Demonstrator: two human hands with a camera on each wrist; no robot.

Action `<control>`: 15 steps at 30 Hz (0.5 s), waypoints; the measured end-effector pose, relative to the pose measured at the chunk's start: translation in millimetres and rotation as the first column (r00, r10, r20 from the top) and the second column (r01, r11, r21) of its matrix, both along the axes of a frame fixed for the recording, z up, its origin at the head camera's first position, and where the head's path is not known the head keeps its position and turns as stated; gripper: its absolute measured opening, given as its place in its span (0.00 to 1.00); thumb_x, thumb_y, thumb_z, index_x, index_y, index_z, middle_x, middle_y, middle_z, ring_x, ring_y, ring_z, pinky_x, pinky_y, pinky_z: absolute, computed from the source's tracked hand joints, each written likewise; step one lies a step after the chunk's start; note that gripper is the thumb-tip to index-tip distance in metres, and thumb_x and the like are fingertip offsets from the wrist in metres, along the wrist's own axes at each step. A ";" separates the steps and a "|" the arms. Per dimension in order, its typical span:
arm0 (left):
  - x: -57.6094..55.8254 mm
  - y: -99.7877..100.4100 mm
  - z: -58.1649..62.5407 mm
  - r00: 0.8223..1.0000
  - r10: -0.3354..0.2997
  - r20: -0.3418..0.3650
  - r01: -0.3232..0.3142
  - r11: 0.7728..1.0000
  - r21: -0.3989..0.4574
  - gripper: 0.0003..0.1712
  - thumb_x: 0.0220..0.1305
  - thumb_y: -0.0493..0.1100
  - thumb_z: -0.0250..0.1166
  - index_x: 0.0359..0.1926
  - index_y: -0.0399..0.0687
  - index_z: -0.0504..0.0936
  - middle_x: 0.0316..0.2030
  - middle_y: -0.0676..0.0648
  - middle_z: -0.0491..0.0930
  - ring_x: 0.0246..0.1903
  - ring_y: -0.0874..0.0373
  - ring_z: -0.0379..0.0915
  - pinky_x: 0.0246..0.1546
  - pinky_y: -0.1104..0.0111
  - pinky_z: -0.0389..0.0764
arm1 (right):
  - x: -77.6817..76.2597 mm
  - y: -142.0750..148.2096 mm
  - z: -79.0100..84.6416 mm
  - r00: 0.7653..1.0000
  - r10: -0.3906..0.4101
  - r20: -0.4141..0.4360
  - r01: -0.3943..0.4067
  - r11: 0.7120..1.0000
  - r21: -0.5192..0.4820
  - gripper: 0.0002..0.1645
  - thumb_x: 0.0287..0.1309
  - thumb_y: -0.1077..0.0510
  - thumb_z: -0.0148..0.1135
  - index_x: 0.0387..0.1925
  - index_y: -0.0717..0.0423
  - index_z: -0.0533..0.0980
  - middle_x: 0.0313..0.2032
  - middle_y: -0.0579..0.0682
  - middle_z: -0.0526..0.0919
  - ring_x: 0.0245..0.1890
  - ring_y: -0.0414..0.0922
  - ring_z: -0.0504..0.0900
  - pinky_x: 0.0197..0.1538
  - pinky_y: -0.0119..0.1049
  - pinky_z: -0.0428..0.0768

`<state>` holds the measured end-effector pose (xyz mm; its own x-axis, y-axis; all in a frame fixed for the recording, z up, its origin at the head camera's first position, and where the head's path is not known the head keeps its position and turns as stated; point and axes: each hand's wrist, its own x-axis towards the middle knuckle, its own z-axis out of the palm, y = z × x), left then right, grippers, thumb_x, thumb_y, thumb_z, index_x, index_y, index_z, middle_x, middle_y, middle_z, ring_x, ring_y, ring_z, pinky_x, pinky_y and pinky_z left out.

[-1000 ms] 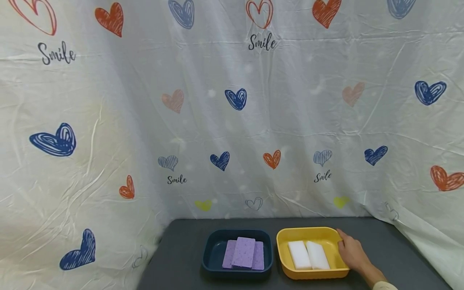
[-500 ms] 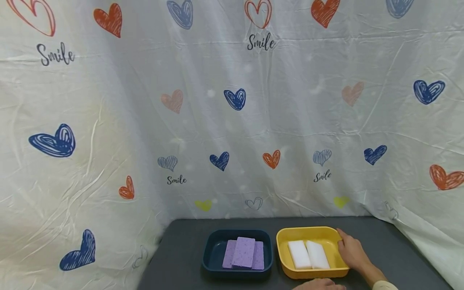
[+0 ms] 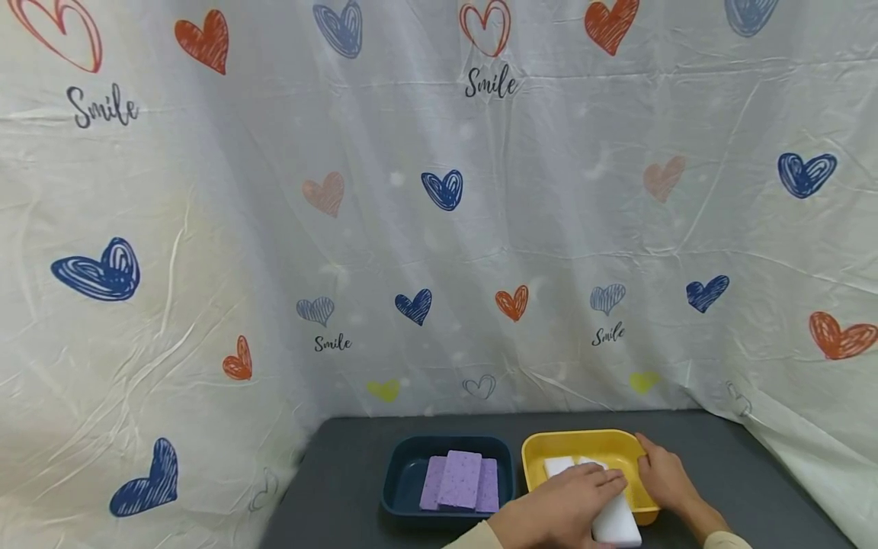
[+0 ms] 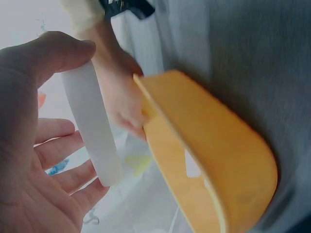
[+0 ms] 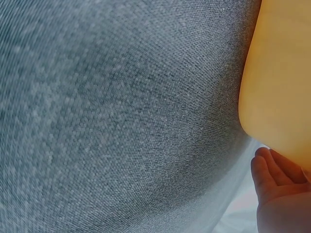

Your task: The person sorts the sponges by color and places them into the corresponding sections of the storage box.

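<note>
My left hand (image 3: 565, 503) grips a white sponge (image 3: 617, 524) over the front of the yellow tray (image 3: 576, 438). In the left wrist view, the thumb presses one end of that sponge and the fingers lie along its far side. Two more white sponges lie inside the tray, largely hidden behind my left hand; only the upper end of one, the left sponge (image 3: 558, 464), shows well. At the tray's right end, my right hand (image 3: 665, 479) holds the rim, and in the right wrist view its fingertips (image 5: 262, 170) are against the outer wall.
Left of the yellow tray stands a dark blue tray (image 3: 398, 488) with three purple sponges (image 3: 461, 479), one lying on top of the others. Both trays are on a dark grey cloth-covered table (image 3: 343, 488). A white curtain (image 3: 549, 213) printed with hearts hangs behind.
My left hand has come up from the bottom edge, bringing a white sponge over the yellow tray's front. My right hand stays at the tray's right rim.
</note>
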<state>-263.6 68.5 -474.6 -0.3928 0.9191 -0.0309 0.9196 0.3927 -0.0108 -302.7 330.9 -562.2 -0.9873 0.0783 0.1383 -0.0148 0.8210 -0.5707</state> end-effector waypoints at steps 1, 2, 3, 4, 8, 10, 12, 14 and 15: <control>-2.4 -1.6 1.9 1.000 0.013 -0.015 -0.012 1.000 0.004 0.53 0.69 0.69 0.71 0.87 0.58 0.61 0.83 0.63 0.63 0.78 0.68 0.63 0.81 0.72 0.62 | -0.3 0.0 0.2 1.000 -0.002 0.003 0.002 1.000 0.001 0.31 0.74 0.66 0.46 0.72 0.80 0.68 0.64 0.78 0.80 0.48 0.55 0.87 0.53 0.59 0.86; -5.2 -3.1 3.7 0.999 0.015 -0.038 -0.014 1.000 0.013 0.53 0.70 0.69 0.70 0.86 0.56 0.61 0.83 0.61 0.64 0.78 0.67 0.64 0.81 0.71 0.62 | -0.2 0.1 0.3 1.000 -0.001 0.003 0.001 1.000 0.003 0.31 0.73 0.66 0.46 0.72 0.80 0.68 0.64 0.79 0.80 0.45 0.54 0.86 0.51 0.58 0.86; -7.7 -4.9 5.1 0.998 0.024 -0.051 -0.023 0.999 0.022 0.53 0.70 0.69 0.70 0.86 0.56 0.62 0.83 0.60 0.65 0.78 0.66 0.65 0.81 0.71 0.63 | -0.2 -0.1 0.4 1.000 -0.003 0.004 0.003 1.000 0.004 0.31 0.73 0.66 0.46 0.72 0.80 0.68 0.63 0.79 0.80 0.44 0.53 0.85 0.50 0.56 0.86; -10.8 -6.5 5.4 0.997 0.029 -0.070 -0.027 0.999 0.031 0.53 0.69 0.69 0.71 0.86 0.55 0.62 0.82 0.59 0.66 0.78 0.65 0.66 0.81 0.70 0.64 | 0.0 -0.1 0.5 1.000 -0.002 0.005 0.002 1.000 0.007 0.31 0.73 0.67 0.46 0.72 0.80 0.68 0.63 0.79 0.80 0.45 0.53 0.86 0.50 0.57 0.86; -22.0 -10.1 5.4 0.990 0.047 -0.131 -0.043 0.998 0.037 0.53 0.69 0.68 0.71 0.85 0.51 0.65 0.81 0.56 0.68 0.78 0.63 0.67 0.81 0.70 0.63 | 0.5 -0.2 1.2 1.000 0.000 0.010 0.000 1.000 0.006 0.32 0.73 0.67 0.46 0.72 0.81 0.68 0.64 0.79 0.80 0.46 0.54 0.86 0.52 0.59 0.86; -26.7 -10.9 4.4 0.987 0.058 -0.149 -0.054 0.998 0.029 0.53 0.69 0.68 0.71 0.84 0.50 0.65 0.81 0.55 0.68 0.78 0.64 0.66 0.82 0.71 0.62 | 0.3 -0.2 1.5 1.000 0.002 0.018 -0.002 1.000 0.002 0.32 0.73 0.67 0.45 0.73 0.80 0.68 0.64 0.79 0.79 0.48 0.55 0.86 0.54 0.61 0.86; -30.7 -10.8 3.6 0.987 0.072 -0.145 -0.070 0.997 0.024 0.52 0.70 0.68 0.71 0.84 0.49 0.65 0.81 0.55 0.68 0.79 0.64 0.65 0.82 0.71 0.61 | 0.1 0.0 1.3 1.000 0.003 0.022 -0.003 1.000 -0.002 0.32 0.73 0.66 0.45 0.73 0.80 0.67 0.65 0.79 0.79 0.48 0.55 0.86 0.55 0.61 0.86; -35.1 -10.8 1.4 0.987 0.086 -0.138 -0.083 0.996 0.026 0.52 0.70 0.68 0.71 0.84 0.50 0.65 0.82 0.55 0.67 0.79 0.64 0.64 0.82 0.71 0.60 | -0.2 0.3 1.0 1.000 0.006 0.022 -0.006 1.000 -0.003 0.32 0.73 0.66 0.45 0.73 0.80 0.67 0.65 0.79 0.79 0.49 0.55 0.86 0.56 0.62 0.85; -37.4 -10.9 0.0 0.987 0.093 -0.129 -0.090 0.996 0.030 0.52 0.69 0.67 0.71 0.84 0.50 0.65 0.82 0.55 0.67 0.80 0.63 0.64 0.83 0.70 0.60 | -0.3 0.4 1.0 1.000 0.006 0.019 -0.006 1.000 -0.004 0.32 0.73 0.66 0.45 0.73 0.80 0.67 0.65 0.79 0.79 0.50 0.55 0.86 0.56 0.62 0.85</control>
